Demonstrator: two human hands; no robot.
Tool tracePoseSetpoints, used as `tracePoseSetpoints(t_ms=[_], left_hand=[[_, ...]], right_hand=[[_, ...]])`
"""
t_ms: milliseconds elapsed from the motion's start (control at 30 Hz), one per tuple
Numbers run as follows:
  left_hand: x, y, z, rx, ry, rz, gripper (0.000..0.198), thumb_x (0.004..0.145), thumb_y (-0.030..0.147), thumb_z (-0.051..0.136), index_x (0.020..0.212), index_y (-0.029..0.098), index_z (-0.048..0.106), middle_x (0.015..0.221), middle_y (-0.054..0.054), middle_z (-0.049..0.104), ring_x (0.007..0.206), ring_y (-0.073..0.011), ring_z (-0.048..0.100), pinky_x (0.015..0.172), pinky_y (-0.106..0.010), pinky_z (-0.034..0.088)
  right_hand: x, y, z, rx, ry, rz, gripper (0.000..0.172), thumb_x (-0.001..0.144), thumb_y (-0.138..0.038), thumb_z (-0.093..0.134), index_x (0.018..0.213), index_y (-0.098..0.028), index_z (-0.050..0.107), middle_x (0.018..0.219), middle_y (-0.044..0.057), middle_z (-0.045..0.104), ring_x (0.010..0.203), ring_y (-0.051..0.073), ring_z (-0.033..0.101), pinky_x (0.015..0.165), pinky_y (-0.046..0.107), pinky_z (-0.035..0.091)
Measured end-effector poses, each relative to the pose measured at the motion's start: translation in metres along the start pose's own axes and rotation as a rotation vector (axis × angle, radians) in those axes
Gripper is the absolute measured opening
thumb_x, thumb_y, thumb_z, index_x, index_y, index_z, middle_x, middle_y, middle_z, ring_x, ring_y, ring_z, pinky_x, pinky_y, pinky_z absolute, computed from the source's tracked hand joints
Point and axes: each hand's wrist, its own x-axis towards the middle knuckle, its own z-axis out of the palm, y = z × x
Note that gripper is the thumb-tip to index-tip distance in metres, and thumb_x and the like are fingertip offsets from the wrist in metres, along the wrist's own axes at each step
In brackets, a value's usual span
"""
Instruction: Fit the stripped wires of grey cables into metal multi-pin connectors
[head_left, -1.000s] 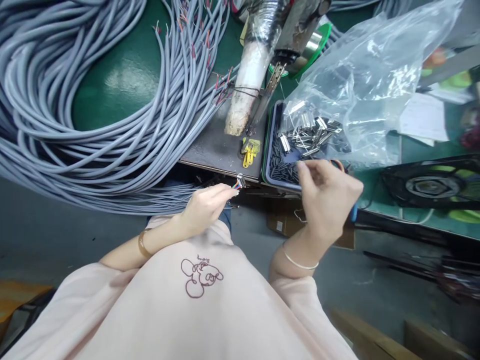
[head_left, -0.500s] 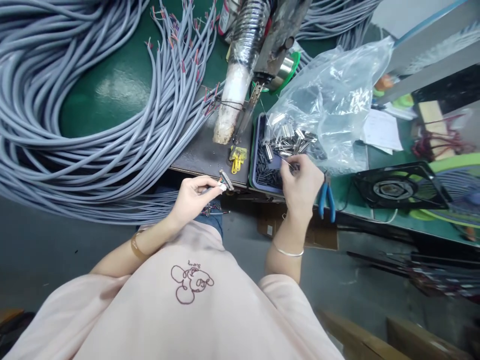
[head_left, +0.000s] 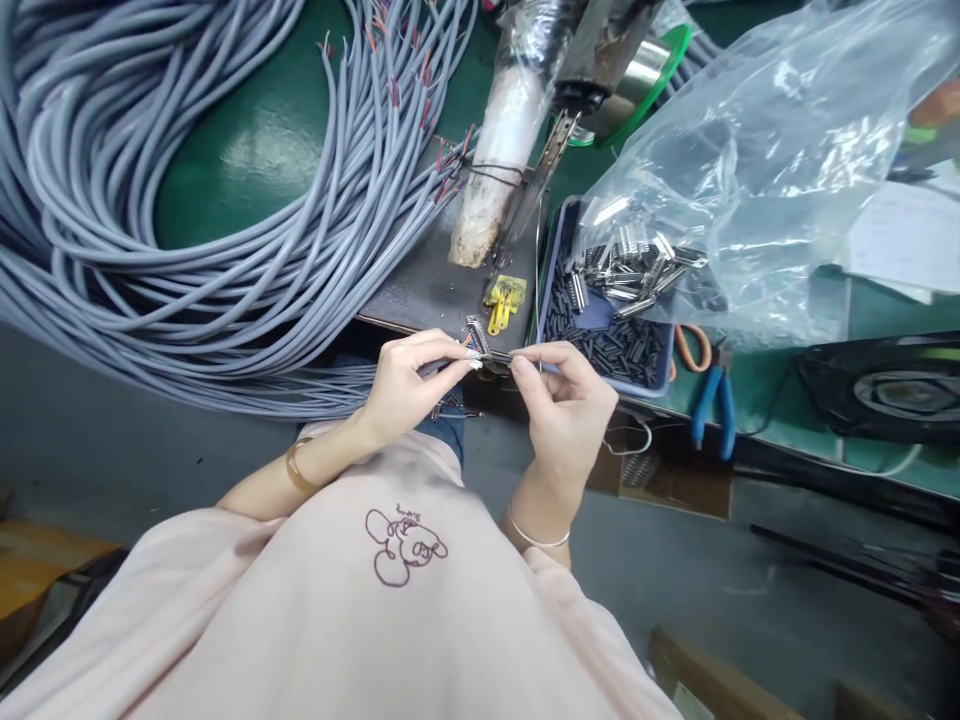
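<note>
My left hand (head_left: pixel 409 385) is closed, thumb and fingers pinching a small multi-pin connector (head_left: pixel 477 334) with thin coloured wires at its back. Close on the right, my right hand (head_left: pixel 564 405) pinches a thin dark piece (head_left: pixel 498 357); its exact kind I cannot make out. This piece meets or overlaps the connector's lower end between the two hands. Just beyond them lies a yellow clip-like part (head_left: pixel 505 302). To the right, a blue bin (head_left: pixel 660 385) holds many short black tube pieces (head_left: pixel 615 350) and a heap of metal connectors (head_left: pixel 634 265).
Bundles of grey cable (head_left: pixel 315 235) with stripped ends cover the left of the green bench. A wrapped white tube (head_left: pixel 487 170) and a metal-tipped tool hang over the middle. Plastic bag (head_left: pixel 757 170), blue-handled pliers (head_left: pixel 714 400), orange-handled tool (head_left: pixel 694 348) and black fan (head_left: pixel 885 390) lie right.
My right hand has come away from the bin, moving left to the connector with the thin piece in its fingers. My left hand still holds the connector. The camera view has shifted.
</note>
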Motion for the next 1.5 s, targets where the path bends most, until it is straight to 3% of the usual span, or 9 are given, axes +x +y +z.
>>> tracePoseSetpoints(t_ms=[400, 533, 733, 800, 933, 1067, 1300, 1400, 1500], left_hand=[[-0.002, 0.0, -0.001, 0.061, -0.03, 0.06, 0.01, 0.085, 0.011, 0.069, 0.086, 0.015, 0.078, 0.083, -0.005, 0.077, 0.071, -0.0115, 0.069, 0.056, -0.02, 0.049], [-0.005, 0.002, -0.001, 0.061, -0.07, 0.035, 0.022, 0.078, 0.003, 0.061, 0.09, 0.015, 0.075, 0.087, -0.006, 0.075, 0.076, -0.0114, 0.069, 0.053, -0.017, 0.045], [-0.004, 0.008, -0.006, 0.043, -0.052, 0.084, 0.01, 0.08, 0.007, 0.066, 0.083, 0.015, 0.07, 0.084, -0.005, 0.073, 0.073, -0.0118, 0.067, 0.059, -0.019, 0.049], [-0.005, 0.009, -0.007, 0.059, -0.061, 0.127, 0.01, 0.083, 0.007, 0.064, 0.082, 0.016, 0.068, 0.082, -0.005, 0.072, 0.075, -0.0126, 0.067, 0.067, -0.022, 0.053], [-0.011, 0.006, -0.009, 0.151, -0.102, 0.203, 0.012, 0.087, 0.009, 0.063, 0.094, 0.017, 0.067, 0.094, -0.008, 0.075, 0.071, -0.012, 0.066, 0.064, -0.023, 0.053], [-0.014, 0.005, -0.01, 0.191, -0.066, 0.292, 0.013, 0.093, 0.008, 0.057, 0.096, 0.017, 0.066, 0.095, -0.009, 0.076, 0.076, -0.0119, 0.067, 0.064, -0.022, 0.052], [-0.007, 0.01, -0.01, -0.124, -0.026, -0.106, 0.004, 0.085, 0.018, 0.069, 0.083, 0.016, 0.066, 0.088, -0.005, 0.075, 0.07, -0.0103, 0.068, 0.06, -0.019, 0.053], [-0.002, 0.01, -0.009, -0.259, -0.026, -0.277, 0.012, 0.08, 0.024, 0.074, 0.077, 0.016, 0.066, 0.081, -0.004, 0.073, 0.067, -0.0098, 0.066, 0.06, -0.019, 0.054], [0.001, 0.009, -0.008, -0.306, -0.017, -0.334, 0.014, 0.077, 0.025, 0.075, 0.074, 0.016, 0.066, 0.08, -0.003, 0.072, 0.064, -0.0087, 0.063, 0.058, -0.018, 0.052]], right_hand=[[0.001, -0.008, 0.0, -0.066, -0.136, -0.033, 0.014, 0.085, -0.029, 0.068, 0.074, -0.021, 0.069, 0.07, -0.002, 0.064, 0.052, 0.008, 0.041, 0.048, 0.025, 0.031], [-0.002, -0.009, 0.004, -0.124, -0.215, -0.14, 0.013, 0.088, -0.027, 0.068, 0.076, -0.022, 0.072, 0.073, -0.001, 0.068, 0.055, 0.009, 0.048, 0.053, 0.025, 0.037], [-0.003, -0.001, 0.006, -0.133, 0.055, -0.131, 0.017, 0.088, -0.035, 0.07, 0.097, -0.023, 0.078, 0.079, -0.001, 0.074, 0.046, 0.006, 0.034, 0.046, 0.025, 0.033], [0.0, 0.001, 0.005, -0.16, 0.021, -0.075, 0.023, 0.087, -0.038, 0.07, 0.103, -0.023, 0.078, 0.091, 0.003, 0.079, 0.044, 0.005, 0.031, 0.044, 0.025, 0.032], [0.006, 0.0, 0.004, -0.096, -0.197, -0.004, 0.023, 0.085, -0.038, 0.071, 0.1, -0.023, 0.08, 0.088, 0.003, 0.08, 0.046, 0.007, 0.044, 0.043, 0.023, 0.038], [0.007, 0.0, 0.007, 0.059, -0.216, 0.032, 0.019, 0.083, -0.038, 0.073, 0.094, -0.024, 0.079, 0.077, 0.001, 0.077, 0.057, 0.012, 0.062, 0.052, 0.024, 0.052], [0.007, 0.002, 0.014, 0.209, -0.227, 0.1, 0.023, 0.083, -0.043, 0.073, 0.091, -0.023, 0.078, 0.063, -0.003, 0.069, 0.052, 0.012, 0.061, 0.053, 0.025, 0.054], [0.002, -0.002, 0.013, 0.07, -0.068, -0.01, 0.017, 0.085, -0.035, 0.071, 0.096, -0.024, 0.078, 0.055, -0.006, 0.06, 0.045, 0.009, 0.05, 0.045, 0.022, 0.041], [-0.003, -0.004, 0.01, -0.09, -0.07, -0.16, 0.012, 0.086, -0.031, 0.072, 0.095, -0.026, 0.079, 0.058, -0.006, 0.06, 0.044, 0.007, 0.041, 0.042, 0.023, 0.032]])
